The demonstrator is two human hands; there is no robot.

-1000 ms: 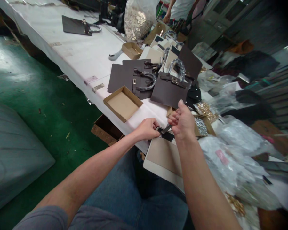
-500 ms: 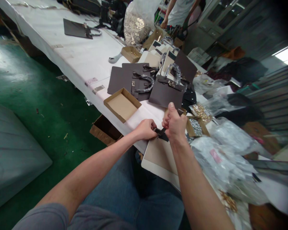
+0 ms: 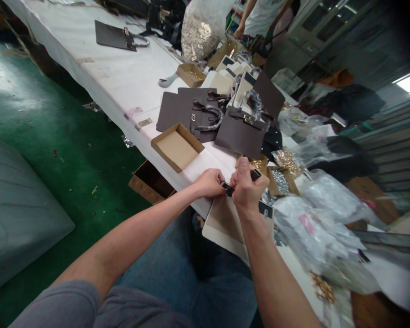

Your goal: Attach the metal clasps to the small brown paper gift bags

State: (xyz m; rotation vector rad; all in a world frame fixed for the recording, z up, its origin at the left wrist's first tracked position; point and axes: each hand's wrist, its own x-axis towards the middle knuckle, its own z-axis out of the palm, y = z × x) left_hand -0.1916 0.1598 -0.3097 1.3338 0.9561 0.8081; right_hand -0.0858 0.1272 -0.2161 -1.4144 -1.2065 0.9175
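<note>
A beige bag panel [image 3: 225,218] with a dark top band lies over the table's near edge, above my lap. My left hand [image 3: 210,182] is closed and pinches the dark band at the panel's top left corner. My right hand [image 3: 245,187] is a fist wrapped round a dark strap [image 3: 255,174] whose end sticks out past my knuckles, right beside the left hand. Just beyond my hands stand small boxes of gold hardware [image 3: 258,163] and silver hardware [image 3: 280,180].
An open shallow cardboard box [image 3: 176,146] sits left of my hands. Several brown bag fronts [image 3: 241,132] with wrapped handles lie behind it. Plastic bags [image 3: 321,218] cover the right. A person [image 3: 259,13] stands at the far end. A carton [image 3: 150,182] sits on the green floor.
My right hand has come down and toward the left hand, onto the top edge of the beige panel. The left hand has kept its pinch in place.
</note>
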